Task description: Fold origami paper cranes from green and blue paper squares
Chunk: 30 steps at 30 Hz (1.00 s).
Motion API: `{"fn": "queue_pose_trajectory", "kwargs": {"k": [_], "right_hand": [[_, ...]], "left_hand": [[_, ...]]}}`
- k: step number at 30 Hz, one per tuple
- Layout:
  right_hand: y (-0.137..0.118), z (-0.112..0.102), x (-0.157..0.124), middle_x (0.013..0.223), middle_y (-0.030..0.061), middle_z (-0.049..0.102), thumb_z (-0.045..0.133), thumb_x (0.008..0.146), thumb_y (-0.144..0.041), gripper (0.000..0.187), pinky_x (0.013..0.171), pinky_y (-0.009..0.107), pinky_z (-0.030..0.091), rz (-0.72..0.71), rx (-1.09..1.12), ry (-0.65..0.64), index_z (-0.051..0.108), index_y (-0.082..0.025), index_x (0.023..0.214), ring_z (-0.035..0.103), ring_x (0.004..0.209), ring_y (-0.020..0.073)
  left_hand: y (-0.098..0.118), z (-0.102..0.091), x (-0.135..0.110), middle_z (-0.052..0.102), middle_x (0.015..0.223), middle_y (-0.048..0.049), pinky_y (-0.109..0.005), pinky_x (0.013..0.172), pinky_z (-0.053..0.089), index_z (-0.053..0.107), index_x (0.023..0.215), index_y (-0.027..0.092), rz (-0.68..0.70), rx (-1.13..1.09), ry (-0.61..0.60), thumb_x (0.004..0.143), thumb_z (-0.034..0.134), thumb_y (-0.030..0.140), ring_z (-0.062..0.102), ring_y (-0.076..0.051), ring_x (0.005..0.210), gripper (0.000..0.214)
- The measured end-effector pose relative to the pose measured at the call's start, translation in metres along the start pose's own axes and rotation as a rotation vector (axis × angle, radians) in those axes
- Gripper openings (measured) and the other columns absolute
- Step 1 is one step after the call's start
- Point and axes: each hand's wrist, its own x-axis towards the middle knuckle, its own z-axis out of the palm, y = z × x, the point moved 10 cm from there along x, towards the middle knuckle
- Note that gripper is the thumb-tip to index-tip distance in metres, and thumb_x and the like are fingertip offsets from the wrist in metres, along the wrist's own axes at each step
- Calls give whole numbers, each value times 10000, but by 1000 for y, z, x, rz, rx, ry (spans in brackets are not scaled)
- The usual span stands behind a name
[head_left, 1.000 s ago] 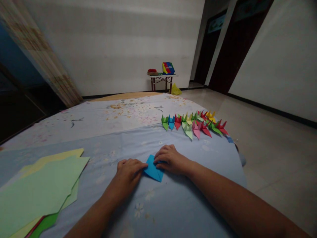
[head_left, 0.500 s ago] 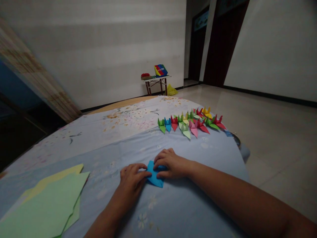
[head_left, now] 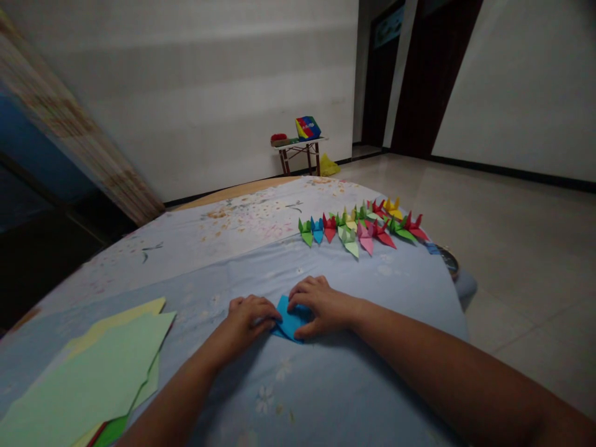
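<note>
A small folded piece of blue paper [head_left: 289,321] lies on the light blue flowered cloth [head_left: 326,379] in front of me. My left hand [head_left: 249,315] presses its left edge with curled fingers. My right hand [head_left: 319,304] rests on its right side, fingers bent down onto the paper and thumb under its lower edge. Both hands touch the paper and nearly meet over it.
A row of several folded paper cranes [head_left: 361,226] in many colours lies farther back on the right. A stack of light green and yellow sheets [head_left: 93,379] sits at the left. The table edge [head_left: 459,292] drops to the tiled floor on the right. A small table [head_left: 300,149] stands by the far wall.
The hands have drawn closer together over the blue paper, which now shows less area. The camera has shifted slightly; the cranes and sheets stay in place.
</note>
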Motion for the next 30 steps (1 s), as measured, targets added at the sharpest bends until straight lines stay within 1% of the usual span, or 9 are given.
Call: {"fn": "queue_pose_trajectory", "kwargs": {"k": [4, 7, 9, 11, 14, 17, 19, 25, 30], "right_hand": [[-1, 0, 0, 1124, 67, 561, 671, 654, -510, 476, 894, 411, 281, -1, -3, -15, 603, -239, 1040, 431, 1063, 257], [-1, 0, 1, 1112, 69, 560, 677, 654, -506, 498, 882, 405, 290, 5, -7, -21, 586, -235, 1061, 432, 1054, 256], [0, 0, 1, 1099, 75, 562, 678, 653, -509, 520, 873, 398, 300, 7, -7, -22, 572, -222, 1074, 436, 1043, 254], [-1, -1, 0, 1075, 74, 570, 676, 656, -508, 524, 867, 394, 307, 3, -2, -16, 564, -210, 1072, 444, 1029, 250], [-2, -2, 0, 1068, 68, 580, 677, 662, -507, 499, 873, 397, 305, -8, 7, -9, 572, -211, 1051, 448, 1033, 247], [-1, -2, 0, 1100, 62, 580, 673, 676, -513, 451, 883, 399, 297, -10, 17, -10, 603, -226, 1017, 440, 1062, 245], [-1, -2, -1, 1112, 52, 585, 665, 694, -510, 414, 890, 395, 292, -17, 32, -7, 622, -235, 1000, 441, 1074, 236], [0, -4, -2, 1125, 35, 594, 659, 731, -460, 344, 910, 389, 288, -48, 52, -7, 653, -251, 1005, 457, 1075, 216], [-1, -4, -3, 1148, 47, 582, 673, 736, -408, 332, 919, 402, 295, -42, 51, -28, 653, -255, 1030, 452, 1084, 224]], "left_hand": [[-4, 0, 7, 686, 913, -14, -358, 868, 334, 688, 873, 259, -18, -101, 5, 800, 576, 292, 562, -207, 924, 138], [-5, 3, 7, 679, 929, -18, -385, 883, 320, 673, 903, 265, -50, -72, 41, 810, 558, 313, 552, -217, 941, 156], [-6, 4, 4, 668, 955, -28, -413, 889, 311, 640, 971, 263, -77, -36, 92, 814, 545, 310, 547, -227, 952, 189], [-6, 4, -1, 654, 957, -31, -420, 879, 320, 587, 1028, 246, -95, -6, 169, 816, 536, 293, 550, -222, 935, 223], [-4, 4, -8, 633, 903, -15, -407, 854, 334, 548, 970, 220, -104, 36, 256, 817, 536, 272, 553, -202, 873, 162], [5, 5, -11, 620, 870, -2, -416, 852, 316, 556, 880, 218, -73, 91, 272, 831, 521, 236, 545, -193, 853, 62], [15, 4, -12, 625, 884, -6, -435, 861, 292, 575, 874, 229, -46, 151, 281, 850, 497, 218, 539, -200, 876, 82], [40, 3, -20, 648, 967, -34, -458, 900, 246, 620, 921, 249, 16, 333, 300, 834, 524, 182, 534, -233, 950, 146], [50, 9, -30, 649, 1109, -44, -442, 919, 224, 616, 1036, 243, 85, 383, 322, 829, 488, 159, 536, -242, 1012, 257]]}}
